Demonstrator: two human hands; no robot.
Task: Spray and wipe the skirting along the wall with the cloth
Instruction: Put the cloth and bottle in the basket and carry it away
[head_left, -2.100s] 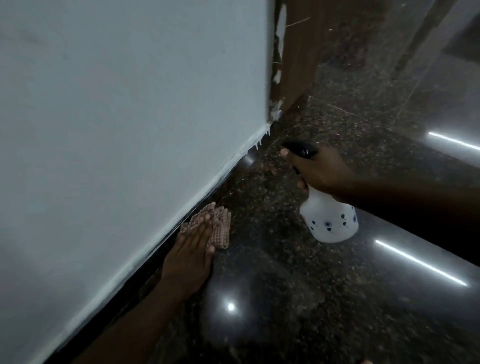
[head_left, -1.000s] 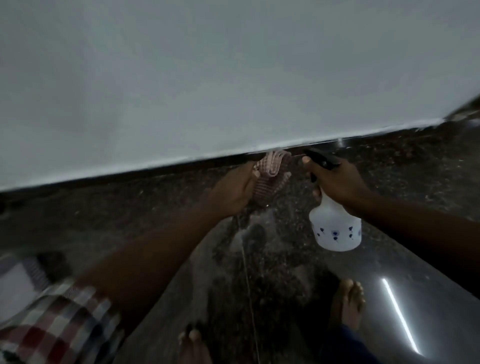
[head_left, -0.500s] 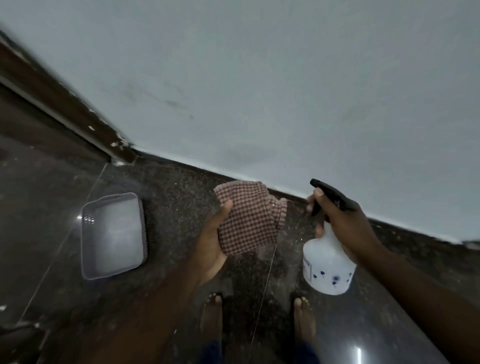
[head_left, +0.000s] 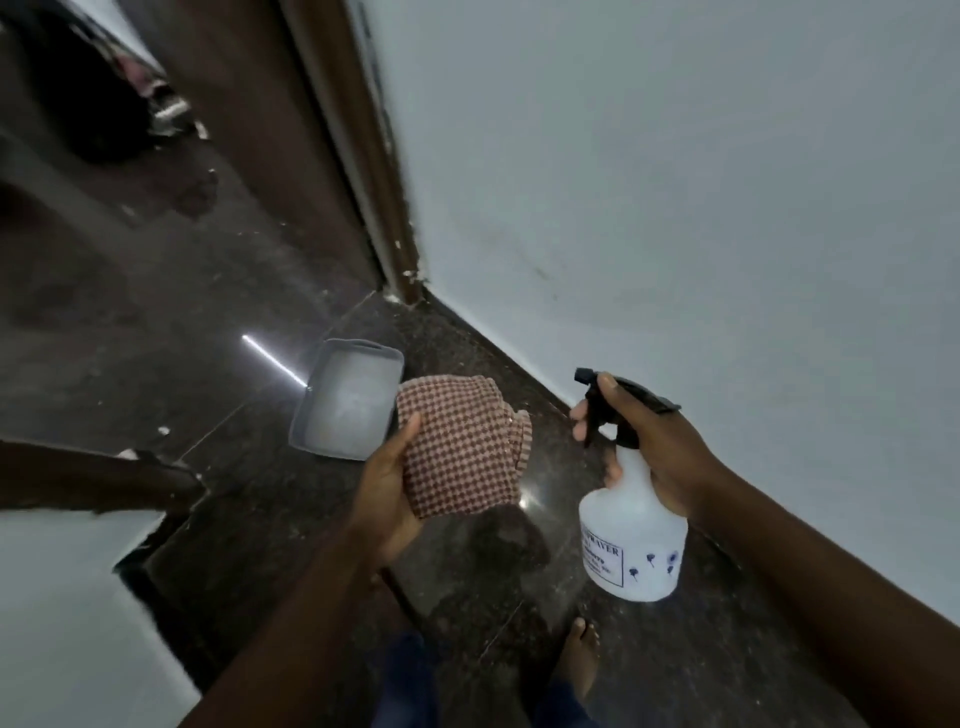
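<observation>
Evidently the person stands between stretches of wiping. The left hand (head_left: 387, 488) is clamped on the checked cloth (head_left: 460, 447), lifted clear of the skirting (head_left: 498, 345); the right hand (head_left: 660, 447) grips the spray bottle (head_left: 631, 535), with a finger on the trigger. The skirting runs along the foot of the wall (head_left: 675, 182), beyond both hands. Next, probably, comes aiming the nozzle at it, then bringing the cloth down. A grey tray (head_left: 348, 397) sits on the floor near the skirting, just beside the door frame (head_left: 358, 156), and may need shifting.
</observation>
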